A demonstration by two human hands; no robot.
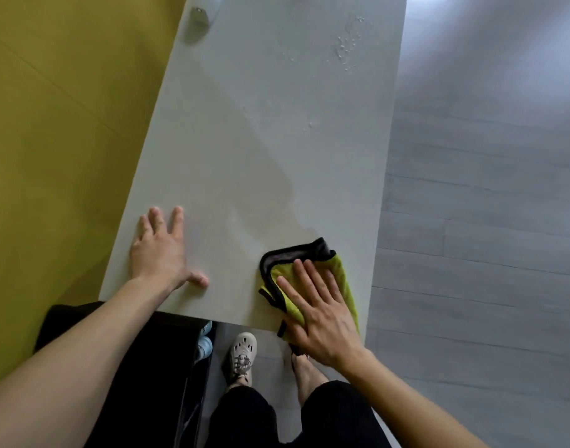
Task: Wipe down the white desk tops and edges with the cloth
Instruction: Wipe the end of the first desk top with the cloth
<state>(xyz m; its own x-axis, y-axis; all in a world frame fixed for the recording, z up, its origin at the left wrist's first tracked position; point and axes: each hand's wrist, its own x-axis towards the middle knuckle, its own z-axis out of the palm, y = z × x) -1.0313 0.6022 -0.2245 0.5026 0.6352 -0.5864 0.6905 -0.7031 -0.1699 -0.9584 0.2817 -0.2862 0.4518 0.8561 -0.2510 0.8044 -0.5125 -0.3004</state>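
The right hand (pixel 319 315) is pressing the cloth (pixel 309 273) onto the worktop (pixel 261 140), fingers straight; the left hand (pixel 162 250) is resting flat, fingers spread.

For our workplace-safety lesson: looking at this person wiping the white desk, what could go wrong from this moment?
1. The cloth lies right at the near edge of the desk under the flat right hand; a stroke toward the body might drag it off.
2. Droplets near the far right edge sit well away from the cloth and could be missed.
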